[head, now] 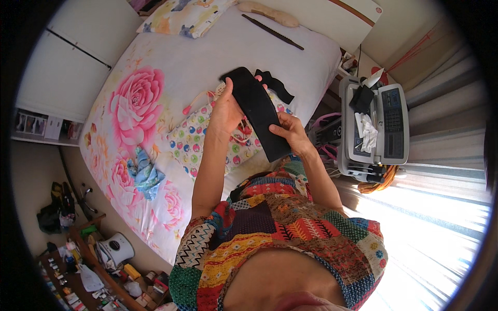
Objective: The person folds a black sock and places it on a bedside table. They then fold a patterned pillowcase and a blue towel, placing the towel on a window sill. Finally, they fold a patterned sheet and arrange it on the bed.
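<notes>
A flat, dark black band or case (255, 109), made of smooth material, slants across in front of me above the bed. My left hand (226, 110) grips its upper part, with the thumb along the left edge and fingertips showing past the far side. Lower down, my right hand (292, 134) pinches the right edge between thumb and fingers. Behind the band, a wavy black strip (283, 88) is partly hidden; I cannot tell whether the two are joined. Beneath my hands lies a white drawstring cloth bag (194, 145) with a colourful fruit-like print and pink cord.
Floral sheeting covers the bed (155, 58). On it lie a crumpled blue cloth (146, 175), a thin dark notched strip (272, 32), a beige bolster (268, 13) and a printed pillow (186, 17). A grey treadmill-like console (375, 124) stands right; a cluttered shelf (105, 268) is lower left.
</notes>
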`<state>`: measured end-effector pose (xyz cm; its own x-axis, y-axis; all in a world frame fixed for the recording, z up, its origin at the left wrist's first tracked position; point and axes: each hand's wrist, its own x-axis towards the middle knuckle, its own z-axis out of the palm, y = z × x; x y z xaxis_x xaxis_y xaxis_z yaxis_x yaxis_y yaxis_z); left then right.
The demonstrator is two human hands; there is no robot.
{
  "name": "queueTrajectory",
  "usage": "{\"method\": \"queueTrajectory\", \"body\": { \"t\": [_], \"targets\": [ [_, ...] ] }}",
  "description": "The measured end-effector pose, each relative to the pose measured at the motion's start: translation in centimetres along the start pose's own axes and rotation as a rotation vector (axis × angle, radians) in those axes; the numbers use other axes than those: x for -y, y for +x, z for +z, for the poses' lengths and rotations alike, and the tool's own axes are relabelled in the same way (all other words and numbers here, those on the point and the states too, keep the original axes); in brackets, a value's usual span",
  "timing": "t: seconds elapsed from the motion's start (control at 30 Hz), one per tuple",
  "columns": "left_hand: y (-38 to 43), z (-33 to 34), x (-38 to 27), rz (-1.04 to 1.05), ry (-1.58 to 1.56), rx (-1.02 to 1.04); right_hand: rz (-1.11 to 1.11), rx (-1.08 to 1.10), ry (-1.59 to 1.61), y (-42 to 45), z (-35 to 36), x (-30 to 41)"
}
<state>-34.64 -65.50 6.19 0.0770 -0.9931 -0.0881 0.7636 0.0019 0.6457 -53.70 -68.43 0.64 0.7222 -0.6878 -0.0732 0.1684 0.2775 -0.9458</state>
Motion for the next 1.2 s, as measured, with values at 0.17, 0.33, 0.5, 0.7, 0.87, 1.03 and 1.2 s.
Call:
{"method": "queueTrajectory", "body": {
  "t": [0.17,0.33,0.5,0.7,0.87,1.03,1.2],
  "targets": [
    [0.5,-0.2,-0.8,0.071,0.056,-0.014,0.067,0.034,0.136,-0.7,0.0,-0.2],
    [0.4,-0.9,-1.5,0.067,-0.012,0.084,0.086,0.056,0.176,-1.1,0.4,0.4],
    [0.1,0.0,-1.2,0.124,0.293,-0.016,0.039,0.074,0.242,-1.1,0.9,1.3],
    [-0.1,-0.3,-1.5,0.076,0.085,0.036,-0.125,-0.015,0.188,-0.9,2.4,2.1],
    [-0.2,0.9,-2.3,0.091,0.042,0.085,-0.134,-0.004,0.117,-0.1,1.3,0.4],
    [-0.1,0.7,-4.8,0.141,-0.045,0.097,-0.102,0.001,0.427,-0.6,1.3,2.1],
    [0.2,1.3,-7.6,0.199,-0.075,0.092,-0.098,-0.105,0.576,-1.8,-1.1,1.7]
  ]
}}
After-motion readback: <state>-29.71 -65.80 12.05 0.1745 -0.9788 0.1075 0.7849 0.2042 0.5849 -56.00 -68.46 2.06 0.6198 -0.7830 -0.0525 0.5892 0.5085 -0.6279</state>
